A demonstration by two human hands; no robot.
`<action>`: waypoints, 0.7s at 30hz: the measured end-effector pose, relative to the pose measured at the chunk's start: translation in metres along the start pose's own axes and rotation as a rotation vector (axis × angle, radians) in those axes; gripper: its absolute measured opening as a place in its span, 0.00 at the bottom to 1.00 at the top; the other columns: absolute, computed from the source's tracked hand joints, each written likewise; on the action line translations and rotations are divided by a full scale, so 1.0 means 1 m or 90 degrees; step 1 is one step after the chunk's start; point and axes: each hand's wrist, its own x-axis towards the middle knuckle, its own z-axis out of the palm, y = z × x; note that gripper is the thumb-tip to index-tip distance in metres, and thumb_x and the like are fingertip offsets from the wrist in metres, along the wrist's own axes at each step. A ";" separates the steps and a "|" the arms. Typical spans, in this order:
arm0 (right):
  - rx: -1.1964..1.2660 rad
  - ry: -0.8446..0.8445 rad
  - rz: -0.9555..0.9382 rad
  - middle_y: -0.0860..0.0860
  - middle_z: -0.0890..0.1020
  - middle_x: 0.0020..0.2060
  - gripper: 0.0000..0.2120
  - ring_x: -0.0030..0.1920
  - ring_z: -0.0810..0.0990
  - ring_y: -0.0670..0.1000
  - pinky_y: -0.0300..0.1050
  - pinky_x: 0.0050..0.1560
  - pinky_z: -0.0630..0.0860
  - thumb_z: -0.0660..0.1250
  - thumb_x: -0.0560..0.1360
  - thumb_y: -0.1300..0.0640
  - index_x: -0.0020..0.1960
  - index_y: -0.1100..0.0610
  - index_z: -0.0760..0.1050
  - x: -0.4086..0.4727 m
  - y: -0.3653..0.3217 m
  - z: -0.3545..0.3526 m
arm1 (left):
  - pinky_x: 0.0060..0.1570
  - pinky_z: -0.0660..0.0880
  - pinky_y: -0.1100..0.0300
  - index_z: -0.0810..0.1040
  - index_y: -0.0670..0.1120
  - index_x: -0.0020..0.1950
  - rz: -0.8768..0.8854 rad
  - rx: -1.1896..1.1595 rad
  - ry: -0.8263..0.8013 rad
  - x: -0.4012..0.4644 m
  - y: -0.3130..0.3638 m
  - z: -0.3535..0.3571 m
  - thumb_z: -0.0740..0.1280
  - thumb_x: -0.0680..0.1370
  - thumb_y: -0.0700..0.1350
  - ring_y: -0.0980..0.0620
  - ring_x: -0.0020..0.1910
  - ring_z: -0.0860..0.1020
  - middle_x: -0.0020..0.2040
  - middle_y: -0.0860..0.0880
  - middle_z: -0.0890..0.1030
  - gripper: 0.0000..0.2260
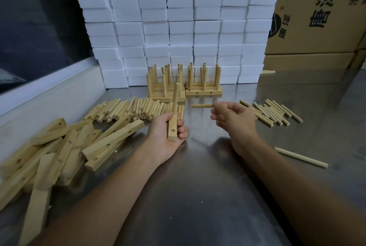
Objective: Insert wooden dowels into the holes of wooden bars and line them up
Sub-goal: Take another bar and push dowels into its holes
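At far left a loose heap of drilled wooden bars (59,146) lies on the steel desk (198,176), close against the raised desk edge; behind it, a bank of spare dowels (128,110) lies flat; the left hand (168,135) grips one bar (172,127) near its lower end, long axis running up and away from the person, an open hole facing the camera just above the bar's near end; one dowel (175,95) appears already seated further up that bar, though the joint is hidden by the fingers; beyond it, finished bars with upright dowels (184,81) stand in rows before a wall of white foam blocks (178,28); the right hand (231,115), just beside and right of the held bar, pinches a short dowel (202,105) lying crosswise, its free tip pointing left toward the bar; judged next: turn that dowel into the open hole; open desk between the hands allows it; further right, a second batch of dowels (273,112), a stray long dowel (301,157), cardboard cartons (316,18).
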 end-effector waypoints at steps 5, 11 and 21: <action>0.090 -0.056 0.038 0.56 0.87 0.45 0.10 0.47 0.87 0.51 0.41 0.42 0.82 0.68 0.79 0.56 0.51 0.64 0.77 -0.003 -0.009 0.010 | 0.27 0.61 0.61 0.70 0.41 0.49 0.002 0.001 0.010 0.000 0.000 0.002 0.55 0.81 0.41 0.53 0.26 0.65 0.31 0.47 0.68 0.07; 0.051 -0.170 -0.019 0.58 0.87 0.42 0.11 0.40 0.86 0.53 0.41 0.38 0.82 0.67 0.80 0.57 0.53 0.66 0.75 -0.020 -0.010 0.030 | 0.24 0.63 0.62 0.72 0.39 0.54 0.002 -0.005 -0.004 -0.002 -0.001 0.001 0.55 0.83 0.42 0.53 0.26 0.66 0.33 0.46 0.71 0.09; -0.037 -0.222 -0.107 0.57 0.86 0.38 0.06 0.37 0.85 0.52 0.40 0.37 0.82 0.65 0.80 0.61 0.50 0.65 0.72 -0.024 -0.007 0.034 | 0.23 0.64 0.63 0.71 0.39 0.60 0.007 0.018 -0.002 0.000 -0.002 -0.001 0.54 0.84 0.43 0.54 0.27 0.66 0.36 0.45 0.74 0.11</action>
